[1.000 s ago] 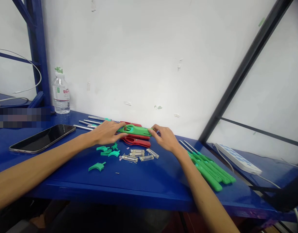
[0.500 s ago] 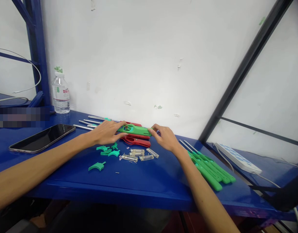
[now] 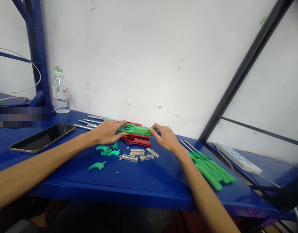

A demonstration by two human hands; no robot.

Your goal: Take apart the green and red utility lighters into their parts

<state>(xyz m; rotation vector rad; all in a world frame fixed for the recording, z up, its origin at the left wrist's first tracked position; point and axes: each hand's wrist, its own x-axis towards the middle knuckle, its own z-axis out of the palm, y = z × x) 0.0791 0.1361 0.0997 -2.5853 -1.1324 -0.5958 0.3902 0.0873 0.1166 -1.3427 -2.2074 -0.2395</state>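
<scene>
My left hand (image 3: pixel 107 132) and my right hand (image 3: pixel 164 137) each pinch one end of a green plastic handle shell (image 3: pixel 135 129), held just above the blue bench (image 3: pixel 144 184). Under it lie red handle shells (image 3: pixel 135 140). In front of my hands are small teal plastic triggers (image 3: pixel 107 150), another teal piece (image 3: pixel 97 166) and several clear little tubes (image 3: pixel 139 155). Metal rods (image 3: pixel 89 122) lie behind my left hand.
A black phone (image 3: pixel 42 138) lies at the left, with a water bottle (image 3: pixel 60 94) by the wall. A bundle of green-handled tools (image 3: pixel 209 168) lies right of my right arm. A white power strip (image 3: pixel 237 158) sits on the far right, beside a slanted black frame bar (image 3: pixel 238 77).
</scene>
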